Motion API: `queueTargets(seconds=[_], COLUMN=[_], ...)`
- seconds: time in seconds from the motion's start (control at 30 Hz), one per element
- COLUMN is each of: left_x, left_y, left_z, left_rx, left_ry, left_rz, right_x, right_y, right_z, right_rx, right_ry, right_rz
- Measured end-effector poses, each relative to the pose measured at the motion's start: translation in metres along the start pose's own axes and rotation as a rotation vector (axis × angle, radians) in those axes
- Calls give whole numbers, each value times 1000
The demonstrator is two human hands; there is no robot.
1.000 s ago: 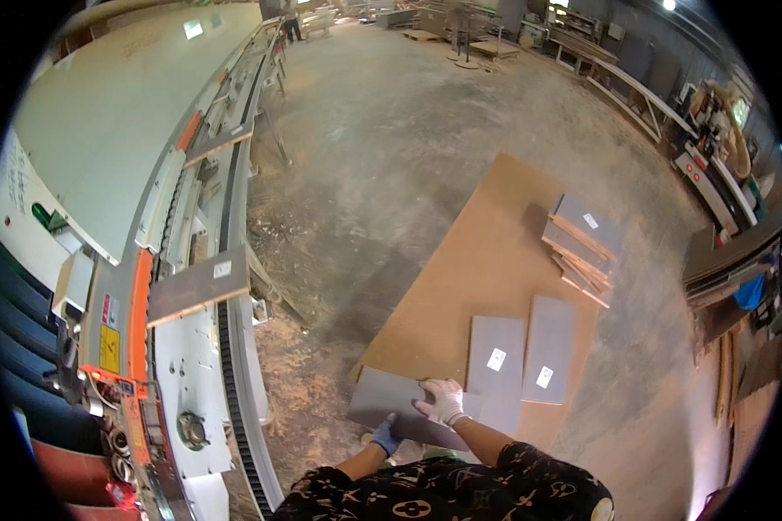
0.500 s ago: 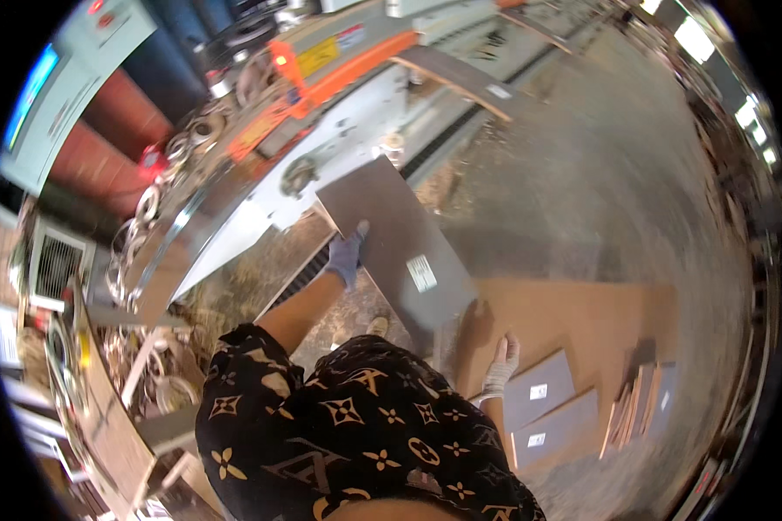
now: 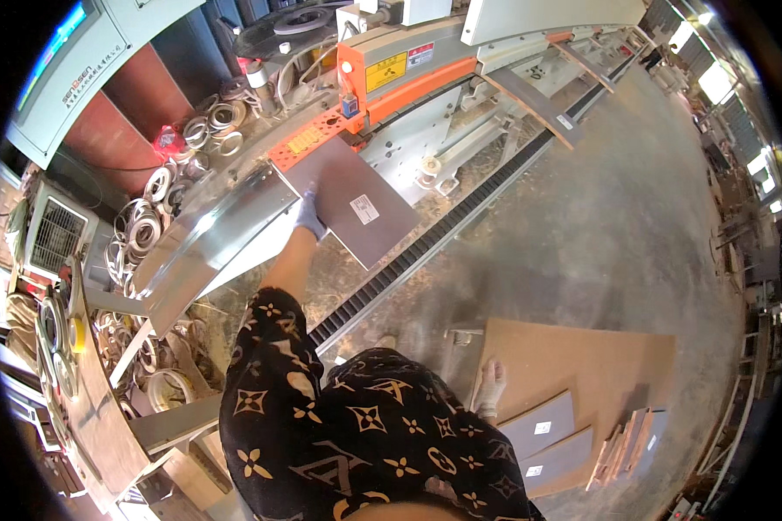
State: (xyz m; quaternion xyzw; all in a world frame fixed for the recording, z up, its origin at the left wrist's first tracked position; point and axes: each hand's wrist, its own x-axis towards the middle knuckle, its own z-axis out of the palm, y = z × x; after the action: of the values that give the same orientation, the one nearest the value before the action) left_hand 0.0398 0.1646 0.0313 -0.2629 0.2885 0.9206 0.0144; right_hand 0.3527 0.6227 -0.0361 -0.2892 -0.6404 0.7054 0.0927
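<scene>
My left hand, in a bluish glove, grips the near left edge of a grey-brown panel, thumb on top. The panel carries a white label, and its far edge rests at the orange-edged machine. My right hand, in a pale glove, hangs above a large brown board and holds nothing visible; its fingers look loosely bent. Just below that hand, two grey labelled panels overlap on the board.
A stack of narrow boards stands on the brown board's right. A long black ribbed track runs beside the machine, with another panel farther along it. Rolls of edging strip crowd the left, near a wooden bench.
My left hand has carried the panel forward and left to the machine's orange edge, turning it. My right hand has come down slightly over the brown board. The view has shifted.
</scene>
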Motion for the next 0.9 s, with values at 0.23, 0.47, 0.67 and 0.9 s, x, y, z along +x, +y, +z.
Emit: queueTargets(seconds=[0.23, 0.47, 0.67, 0.9], left_x=[18, 43, 52, 107], left_y=[-41, -18, -18, -28], left_z=[-28, 14, 18, 35], left_rx=[233, 124, 105, 139], left_ry=[171, 439, 373, 289], left_rz=[193, 196, 120, 106], right_x=[-9, 8, 10, -9], right_y=[18, 22, 9, 11], right_z=[22, 31, 21, -7], right_rx=[27, 90, 75, -141], right_ry=[54, 15, 92, 100], right_rz=[201, 223, 242, 105])
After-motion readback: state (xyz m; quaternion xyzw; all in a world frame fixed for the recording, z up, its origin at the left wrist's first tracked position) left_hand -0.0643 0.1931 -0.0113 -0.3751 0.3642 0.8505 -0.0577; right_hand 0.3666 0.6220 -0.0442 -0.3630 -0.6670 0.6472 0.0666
